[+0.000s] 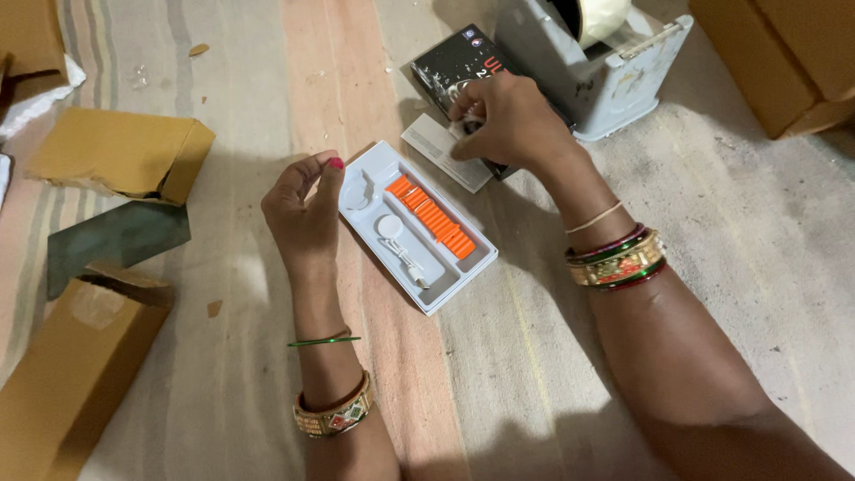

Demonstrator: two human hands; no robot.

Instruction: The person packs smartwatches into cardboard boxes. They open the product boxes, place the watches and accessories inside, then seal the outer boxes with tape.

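Note:
A white plastic tray lies on the striped mat, holding an orange strap and a white charging cable with a round puck. My left hand hovers at the tray's left edge, thumb and forefinger pinched together; I cannot tell if anything is between them. My right hand is over a black box lid behind the tray and pinches a small pale item that is mostly hidden by the fingers. A white leaflet lies under that hand.
A grey tape dispenser with a tape roll stands at the back. Brown cardboard boxes lie at the left, the lower left and the top right. A dark green flat sheet rests on the mat.

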